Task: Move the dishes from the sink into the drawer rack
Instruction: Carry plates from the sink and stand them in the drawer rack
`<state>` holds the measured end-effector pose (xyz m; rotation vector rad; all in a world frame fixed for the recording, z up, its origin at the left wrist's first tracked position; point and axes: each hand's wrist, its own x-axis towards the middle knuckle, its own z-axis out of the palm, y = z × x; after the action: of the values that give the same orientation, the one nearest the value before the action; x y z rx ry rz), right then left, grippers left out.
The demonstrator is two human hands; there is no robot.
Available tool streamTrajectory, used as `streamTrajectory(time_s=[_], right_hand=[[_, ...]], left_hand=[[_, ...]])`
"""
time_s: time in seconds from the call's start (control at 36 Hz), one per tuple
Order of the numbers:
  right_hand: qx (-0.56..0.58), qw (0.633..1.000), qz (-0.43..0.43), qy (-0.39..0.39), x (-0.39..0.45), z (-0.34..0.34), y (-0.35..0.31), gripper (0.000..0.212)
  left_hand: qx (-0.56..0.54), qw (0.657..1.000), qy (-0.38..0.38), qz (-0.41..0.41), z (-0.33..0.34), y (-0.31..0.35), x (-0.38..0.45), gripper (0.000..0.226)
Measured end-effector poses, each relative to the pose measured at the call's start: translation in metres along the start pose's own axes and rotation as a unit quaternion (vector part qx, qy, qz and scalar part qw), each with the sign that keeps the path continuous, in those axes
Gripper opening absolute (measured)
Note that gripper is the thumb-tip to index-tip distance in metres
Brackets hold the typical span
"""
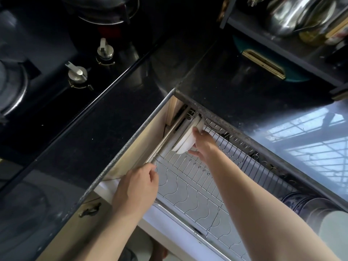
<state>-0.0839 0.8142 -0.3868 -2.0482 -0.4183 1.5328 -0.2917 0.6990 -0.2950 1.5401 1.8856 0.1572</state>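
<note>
While left hand grips rack, right hand holds bowls.

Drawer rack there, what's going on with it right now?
A person is loading white dishes into the pulled-out drawer rack under the dark countertop. The right hand holds the dishes on edge at the far left end of the wire rack, its fingers curled round them. The left hand rests on the rack's near left corner, fingers on the rail. Most of the wire slots are unfilled; some patterned plates stand at the right end.
</note>
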Motion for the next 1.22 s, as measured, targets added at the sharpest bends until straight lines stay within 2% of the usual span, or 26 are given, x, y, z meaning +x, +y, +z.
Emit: streamTrajectory(time_s=[0.19, 0.33, 0.5, 0.72, 0.94, 1.0, 1.11, 1.22], right_hand=[[-0.040, 0.999, 0.000, 0.011, 0.004, 0.003, -0.012, 0.050], [0.002, 0.999, 0.034, 0.008, 0.012, -0.003, -0.015, 0.057], [0.019, 0.999, 0.027, -0.002, 0.007, -0.003, -0.020, 0.047], [0.065, 0.996, 0.050, -0.020, 0.010, -0.005, -0.016, 0.052], [0.051, 0.998, 0.039, -0.013, -0.004, -0.014, -0.017, 0.050], [0.031, 0.999, 0.039, -0.009, -0.017, -0.018, -0.015, 0.050], [-0.027, 0.998, 0.055, -0.004, -0.060, -0.033, -0.003, 0.064], [-0.080, 0.994, 0.070, -0.010, -0.110, -0.054, 0.018, 0.044]], left_hand=[[0.010, 1.000, -0.014, 0.000, 0.001, 0.001, 0.000, 0.027], [0.018, 1.000, -0.013, 0.003, 0.001, 0.003, -0.002, 0.027], [0.018, 1.000, -0.012, 0.005, 0.002, 0.001, -0.002, 0.026], [0.024, 1.000, -0.012, 0.008, 0.003, -0.001, -0.002, 0.025], [0.024, 1.000, -0.016, 0.002, 0.006, -0.004, 0.001, 0.022], [0.031, 0.999, -0.025, -0.003, 0.006, -0.005, 0.002, 0.021], [0.065, 0.996, -0.067, -0.011, 0.002, -0.002, 0.002, 0.020], [0.114, 0.981, -0.152, 0.023, -0.009, 0.009, -0.002, 0.023]])
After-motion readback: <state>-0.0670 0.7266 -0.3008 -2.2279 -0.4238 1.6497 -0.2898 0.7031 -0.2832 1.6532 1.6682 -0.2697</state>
